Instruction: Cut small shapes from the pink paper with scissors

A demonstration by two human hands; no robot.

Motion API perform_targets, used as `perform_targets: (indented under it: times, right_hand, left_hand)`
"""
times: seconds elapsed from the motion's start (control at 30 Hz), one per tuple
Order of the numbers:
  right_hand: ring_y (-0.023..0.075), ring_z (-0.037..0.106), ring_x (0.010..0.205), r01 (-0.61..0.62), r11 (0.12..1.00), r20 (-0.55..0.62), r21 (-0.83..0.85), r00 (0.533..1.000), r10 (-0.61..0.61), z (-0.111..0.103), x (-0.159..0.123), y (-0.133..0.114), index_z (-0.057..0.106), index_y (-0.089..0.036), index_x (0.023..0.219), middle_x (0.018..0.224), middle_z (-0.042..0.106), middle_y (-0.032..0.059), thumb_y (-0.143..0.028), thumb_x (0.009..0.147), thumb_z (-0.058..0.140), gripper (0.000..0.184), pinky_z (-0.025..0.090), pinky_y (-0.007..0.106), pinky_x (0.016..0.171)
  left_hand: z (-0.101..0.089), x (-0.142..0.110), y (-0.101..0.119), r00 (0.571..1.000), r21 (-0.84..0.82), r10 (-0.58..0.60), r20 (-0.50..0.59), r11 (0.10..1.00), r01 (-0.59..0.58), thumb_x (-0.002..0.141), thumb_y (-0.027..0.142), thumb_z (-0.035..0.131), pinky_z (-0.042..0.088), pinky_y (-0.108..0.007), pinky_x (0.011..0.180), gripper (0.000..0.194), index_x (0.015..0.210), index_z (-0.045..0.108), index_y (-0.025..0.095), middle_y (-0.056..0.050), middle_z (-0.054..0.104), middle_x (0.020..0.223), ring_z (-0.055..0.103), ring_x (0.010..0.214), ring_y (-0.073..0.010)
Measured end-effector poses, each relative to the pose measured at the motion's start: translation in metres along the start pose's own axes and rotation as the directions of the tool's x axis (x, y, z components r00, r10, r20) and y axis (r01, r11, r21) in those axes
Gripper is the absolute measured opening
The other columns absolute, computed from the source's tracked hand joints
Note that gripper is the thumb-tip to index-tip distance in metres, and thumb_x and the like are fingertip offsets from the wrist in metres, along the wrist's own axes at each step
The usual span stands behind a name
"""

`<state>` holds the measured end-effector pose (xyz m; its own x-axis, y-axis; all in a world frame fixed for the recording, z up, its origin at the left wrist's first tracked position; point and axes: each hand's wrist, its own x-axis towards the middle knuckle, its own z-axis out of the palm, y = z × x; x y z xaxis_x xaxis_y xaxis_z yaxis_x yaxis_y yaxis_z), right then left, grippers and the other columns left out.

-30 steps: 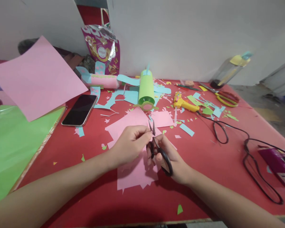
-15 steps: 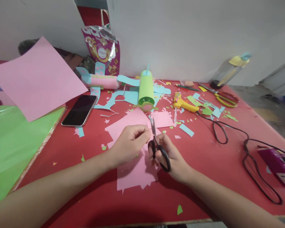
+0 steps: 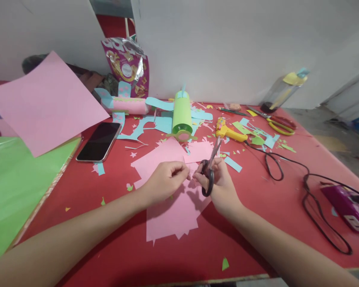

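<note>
"What do the surface and the room look like, from the left?"

"A red tabletop spans the frame. At the left edge lies a green sheet, with a large pink sheet above it and a phone just beside them. A shiny purple snack bag leans at the upper left, against the pale wall. Blue and pink scraps surround the green cylinder, upper centre. Toward the right come a yellow glue gun, a bottle near the wall, and a purple box by a black cord. Grey floor shows beyond the table."

"And the hands?"

"The left hand is at the centre, over the cut pink paper, its thumb and forefinger pressed together; anything between them is too small to tell. Right of it, the right hand has its fingers closed around the black handles of the scissors, which tilt toward the upper right, their tips by the glue gun in the picture."

"What differs from the earlier frame?"

"Half a second ago the scissors stand nearly upright, blades beside the left fingertips. Now they are swung away to the right, and the right fingertips reach toward the left ones. The left hand barely changes place."
</note>
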<state>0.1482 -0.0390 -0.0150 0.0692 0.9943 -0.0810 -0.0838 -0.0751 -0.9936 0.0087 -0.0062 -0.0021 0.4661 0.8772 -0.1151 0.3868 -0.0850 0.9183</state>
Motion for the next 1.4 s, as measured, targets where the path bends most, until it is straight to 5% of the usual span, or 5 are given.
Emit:
perform_targets:
  times: [0.33,0.97,1.4]
  right_hand:
    - [0.0069,0.045,0.050,0.027,0.998,-0.005,0.057,1.000,-0.027,0.0008,0.0018,0.0022,0.030,-0.023,0.071,0.068,0.047,-0.0066,-0.007,0.061,0.054,0.031,0.035,0.018,0.039]
    - [0.0068,0.043,0.050,0.023,0.999,-0.010,0.029,1.000,-0.022,0.0000,0.0020,0.0017,0.030,-0.023,0.071,0.067,0.047,-0.0068,-0.014,0.061,0.060,0.034,0.036,0.019,0.042]
    - [0.0072,0.048,0.051,0.030,0.995,0.041,0.099,0.999,-0.034,-0.0007,0.0026,0.0030,0.030,-0.023,0.071,0.067,0.047,-0.0074,-0.007,0.060,0.057,0.033,0.036,0.019,0.040]
  left_hand:
    - [0.0033,-0.0027,-0.0011,0.995,0.036,0.027,0.099,0.999,-0.031,0.076,0.026,0.039,0.029,-0.017,0.038,0.025,0.055,0.047,0.016,0.006,0.036,0.045,0.036,0.039,-0.0058]
    - [0.0034,-0.0014,-0.0002,0.996,0.039,-0.022,0.091,0.999,0.019,0.076,0.033,0.041,0.029,-0.017,0.036,0.025,0.062,0.052,0.015,0.004,0.044,0.048,0.037,0.038,-0.0060]
    - [0.0027,-0.0010,-0.0003,0.991,-0.012,-0.080,0.108,0.997,0.082,0.077,0.033,0.039,0.028,-0.018,0.036,0.025,0.063,0.049,0.016,0.008,0.032,0.043,0.032,0.035,-0.0053]
